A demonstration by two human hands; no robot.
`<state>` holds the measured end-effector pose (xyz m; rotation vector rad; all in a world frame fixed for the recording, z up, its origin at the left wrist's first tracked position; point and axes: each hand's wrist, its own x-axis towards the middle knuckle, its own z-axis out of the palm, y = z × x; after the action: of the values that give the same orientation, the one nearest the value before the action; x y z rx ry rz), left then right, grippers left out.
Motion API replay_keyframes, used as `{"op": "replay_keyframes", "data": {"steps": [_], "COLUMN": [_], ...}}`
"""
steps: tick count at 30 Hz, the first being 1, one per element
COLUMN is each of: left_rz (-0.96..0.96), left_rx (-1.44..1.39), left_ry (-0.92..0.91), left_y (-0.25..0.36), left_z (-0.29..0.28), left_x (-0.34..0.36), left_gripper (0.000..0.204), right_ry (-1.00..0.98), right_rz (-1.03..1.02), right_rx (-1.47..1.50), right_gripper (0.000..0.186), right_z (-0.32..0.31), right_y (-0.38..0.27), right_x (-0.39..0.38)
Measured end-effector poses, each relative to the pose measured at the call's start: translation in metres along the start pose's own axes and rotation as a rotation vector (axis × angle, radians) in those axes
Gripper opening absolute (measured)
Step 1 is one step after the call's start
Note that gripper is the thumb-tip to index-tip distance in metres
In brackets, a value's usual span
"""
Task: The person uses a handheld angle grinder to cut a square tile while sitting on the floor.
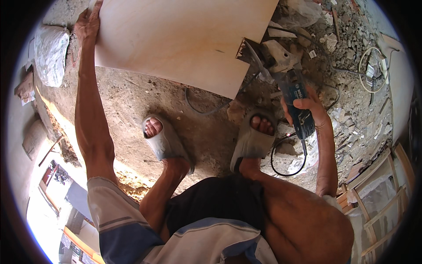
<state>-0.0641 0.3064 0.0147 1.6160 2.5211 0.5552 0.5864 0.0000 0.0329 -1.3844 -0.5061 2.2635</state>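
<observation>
A large cream tile (176, 39) lies at the top of the view, with a squared notch in its right edge. At the tile's left edge is my left hand (88, 25), its fingers closed over the rim. My right hand (313, 108) is wrapped round the body of a dark blue angle grinder (295, 94), thumb across its top. The grinder's pale, dusty guard (280, 56) and the blade edge sit beside the notch. Whether the blade touches the tile I cannot tell. From the grinder's rear a black cord (281, 174) loops down.
Both my feet, in grey slides (166, 141), are on the dusty ground just below the tile. Broken rubble (347, 48) and cables spread at the right. A white plastic sack (52, 55) lies at the left. Wooden frames (373, 211) stand at the lower right.
</observation>
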Motion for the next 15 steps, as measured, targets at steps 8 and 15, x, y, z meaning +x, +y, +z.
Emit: {"op": "replay_keyframes", "data": {"steps": [8, 15], "left_rz": [0.032, 0.020], "left_rx": [0.027, -0.011], "left_ry": [0.000, 0.006], "left_y": [-0.033, 0.004], "left_z": [0.005, -0.009], "left_x": [0.022, -0.008], "left_gripper": [0.132, 0.133], "right_ry": [-0.028, -0.028], "right_rz": [-0.008, -0.003], "right_rx": [0.002, 0.033], "right_gripper": [0.065, 0.068], "right_z": [0.000, -0.001], "right_y": [0.004, 0.009], "right_x": [0.004, 0.004]}}
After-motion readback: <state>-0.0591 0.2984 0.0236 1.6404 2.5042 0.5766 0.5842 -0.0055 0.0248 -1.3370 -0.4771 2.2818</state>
